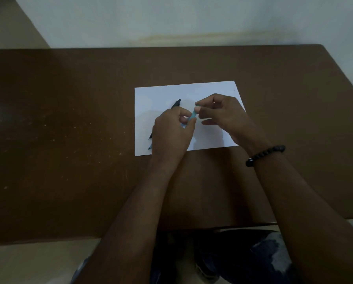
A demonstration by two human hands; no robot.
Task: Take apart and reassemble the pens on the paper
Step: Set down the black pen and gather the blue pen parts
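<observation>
Hands meet above the paper (pixel 212 93) on the table (pixel 69 119). Your left hand (pixel 171 132) grips the teal pen (pixel 192 115) with fingers curled round its lower barrel; the tip (pixel 149 148) shows below that hand. Your right hand (pixel 220 113) pinches the upper end. The long axis runs from lower left to upper right, so any pull or twist should follow that line. The black pen (pixel 176 103) lies on the sheet, partly hidden behind your left hand.
</observation>
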